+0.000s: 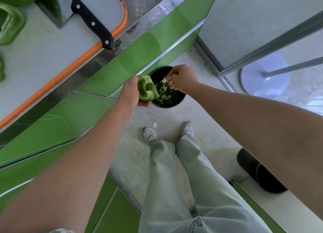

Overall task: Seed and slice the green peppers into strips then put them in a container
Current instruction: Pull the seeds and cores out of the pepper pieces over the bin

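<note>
A hollowed pepper half (146,88) is gripped in the left hand (130,93), the fingers wrapped under it and the thumb over its outer side, so that the open cavity is turned toward the right hand (183,79). The right hand's fingers are curled downward, and a pale clump of pith (165,80) appears to be pinched at their tips, just beside the gripped pepper; whether it is already being let go cannot be told. Directly beneath both grips a black bin (174,105) stands on the floor, with pale and dark scraps (166,94) already lying in it. Well up and to the left of the held pepper, a cutting board (52,49) lies on the counter with a cleaver (92,23) laid flat on it, and further cut pepper pieces (10,23) are seen at its far side. The task is judged to be in its seeding stage: this half looks nearly cleaned, and some pieces have been opened. No strips are visible, and no container for them is in view, so slicing and filling are judged to be left to do.
</note>
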`<move>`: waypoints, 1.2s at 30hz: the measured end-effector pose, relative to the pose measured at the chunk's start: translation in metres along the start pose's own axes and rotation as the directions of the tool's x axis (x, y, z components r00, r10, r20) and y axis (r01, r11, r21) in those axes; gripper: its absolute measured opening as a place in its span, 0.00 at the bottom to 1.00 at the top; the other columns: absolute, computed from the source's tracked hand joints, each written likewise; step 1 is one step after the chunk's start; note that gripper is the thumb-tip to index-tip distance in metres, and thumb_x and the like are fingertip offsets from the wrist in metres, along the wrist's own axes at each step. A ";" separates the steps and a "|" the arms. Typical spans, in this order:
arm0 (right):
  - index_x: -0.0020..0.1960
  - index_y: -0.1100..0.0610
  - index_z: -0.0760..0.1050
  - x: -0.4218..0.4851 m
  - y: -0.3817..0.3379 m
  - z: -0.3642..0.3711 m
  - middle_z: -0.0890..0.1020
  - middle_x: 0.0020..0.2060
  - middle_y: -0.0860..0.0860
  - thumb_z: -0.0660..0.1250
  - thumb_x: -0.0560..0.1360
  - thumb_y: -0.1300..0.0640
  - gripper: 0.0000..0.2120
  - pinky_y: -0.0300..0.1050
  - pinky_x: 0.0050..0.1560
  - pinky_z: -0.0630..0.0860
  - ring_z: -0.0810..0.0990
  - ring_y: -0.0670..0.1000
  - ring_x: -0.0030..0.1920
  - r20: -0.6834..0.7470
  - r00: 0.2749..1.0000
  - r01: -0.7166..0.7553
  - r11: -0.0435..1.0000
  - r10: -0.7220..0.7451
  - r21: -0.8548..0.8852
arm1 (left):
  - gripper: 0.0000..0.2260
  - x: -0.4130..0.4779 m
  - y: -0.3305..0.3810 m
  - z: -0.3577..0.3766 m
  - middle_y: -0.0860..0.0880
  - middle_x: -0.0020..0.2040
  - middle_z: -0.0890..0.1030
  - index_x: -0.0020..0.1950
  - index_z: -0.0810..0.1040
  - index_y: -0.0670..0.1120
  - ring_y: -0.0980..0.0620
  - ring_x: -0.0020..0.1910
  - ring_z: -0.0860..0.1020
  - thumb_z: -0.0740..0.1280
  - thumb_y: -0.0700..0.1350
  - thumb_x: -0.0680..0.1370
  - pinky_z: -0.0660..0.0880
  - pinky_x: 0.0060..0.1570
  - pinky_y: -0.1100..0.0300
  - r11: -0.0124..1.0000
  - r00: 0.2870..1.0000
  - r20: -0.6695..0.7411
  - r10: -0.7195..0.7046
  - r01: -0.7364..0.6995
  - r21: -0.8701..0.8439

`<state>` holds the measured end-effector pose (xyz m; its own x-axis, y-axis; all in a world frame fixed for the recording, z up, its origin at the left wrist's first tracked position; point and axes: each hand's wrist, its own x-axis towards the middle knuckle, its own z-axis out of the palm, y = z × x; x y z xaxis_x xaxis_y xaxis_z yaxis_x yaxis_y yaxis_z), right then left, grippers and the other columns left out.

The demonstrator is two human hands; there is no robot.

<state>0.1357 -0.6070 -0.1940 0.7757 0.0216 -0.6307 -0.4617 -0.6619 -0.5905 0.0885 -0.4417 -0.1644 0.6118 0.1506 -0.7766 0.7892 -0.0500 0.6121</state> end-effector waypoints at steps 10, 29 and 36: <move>0.63 0.61 0.73 -0.006 -0.012 0.005 0.79 0.54 0.58 0.69 0.74 0.62 0.18 0.42 0.47 0.81 0.81 0.53 0.48 0.407 0.909 -0.019 0.963 -0.096 0.268 | 0.18 0.004 -0.001 -0.001 0.39 0.44 0.82 0.57 0.78 0.42 0.49 0.29 0.78 0.51 0.48 0.82 0.76 0.27 0.58 1.000 0.999 0.046 -0.009 0.008 0.013; 0.51 0.59 0.79 -0.003 -0.009 0.001 0.83 0.44 0.53 0.54 0.76 0.67 0.15 0.36 0.42 0.76 0.82 0.46 0.40 0.131 0.989 0.054 0.985 -0.076 0.162 | 0.16 0.006 0.001 0.002 0.41 0.39 0.79 0.53 0.77 0.44 0.49 0.30 0.76 0.50 0.47 0.82 0.75 0.26 0.58 0.999 0.999 0.037 -0.034 0.034 0.015; 0.61 0.51 0.74 -0.005 -0.009 0.013 0.79 0.51 0.47 0.69 0.73 0.50 0.17 0.43 0.56 0.74 0.77 0.47 0.52 0.258 0.926 0.292 0.956 -0.277 -0.019 | 0.18 0.001 0.006 0.001 0.44 0.35 0.80 0.50 0.78 0.44 0.49 0.30 0.74 0.50 0.50 0.82 0.72 0.27 0.61 0.997 0.987 0.140 -0.073 0.071 0.018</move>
<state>0.1299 -0.5918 -0.1921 0.7352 0.3963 -0.5499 -0.2073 -0.6409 -0.7391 0.0938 -0.4424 -0.1616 0.5538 0.0141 -0.8325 0.8317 -0.0574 0.5523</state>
